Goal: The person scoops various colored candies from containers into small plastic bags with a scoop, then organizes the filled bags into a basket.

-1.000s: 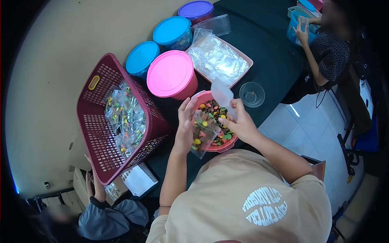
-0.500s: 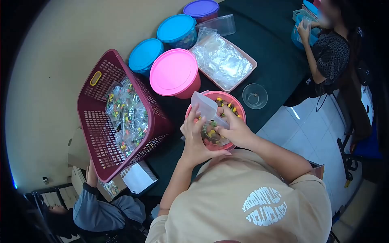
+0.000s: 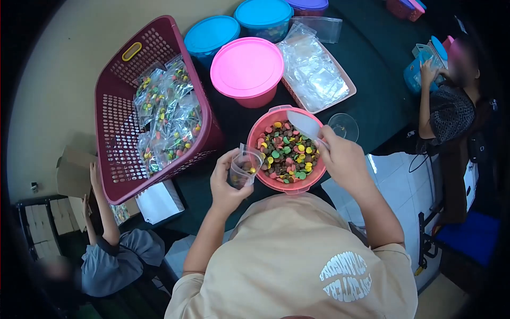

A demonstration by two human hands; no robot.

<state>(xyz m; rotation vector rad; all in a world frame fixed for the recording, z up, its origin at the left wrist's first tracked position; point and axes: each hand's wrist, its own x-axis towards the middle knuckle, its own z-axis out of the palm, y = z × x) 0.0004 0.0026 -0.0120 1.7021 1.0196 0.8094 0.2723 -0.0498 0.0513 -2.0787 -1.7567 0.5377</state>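
A pink tub (image 3: 258, 175) full of small brown, yellow, green and pink pieces stands in front of my body. Left of its rim, my left hand (image 3: 227, 183) is wrapped round a clear plastic bag (image 3: 245, 166) with some pieces inside. My right hand (image 3: 340, 157) grips a translucent white scoop (image 3: 304, 124) at the tub's upper right; the scoop is tilted over the pieces. Just beyond that hand stands a clear round bowl (image 3: 344, 126).
A maroon basket (image 3: 210, 114) of filled bags stands at left. Behind the tub are a pink-lidded container (image 3: 247, 67), blue-lidded ones (image 3: 212, 34) and a tray (image 3: 348, 90) of empty bags. One person (image 3: 451, 111) is at right, another (image 3: 117, 255) at lower left.
My hands have moved apart, the left with the bag out to the tub's left, the right with the scoop to its upper right. The tub's contents now show. The camera view has shifted.
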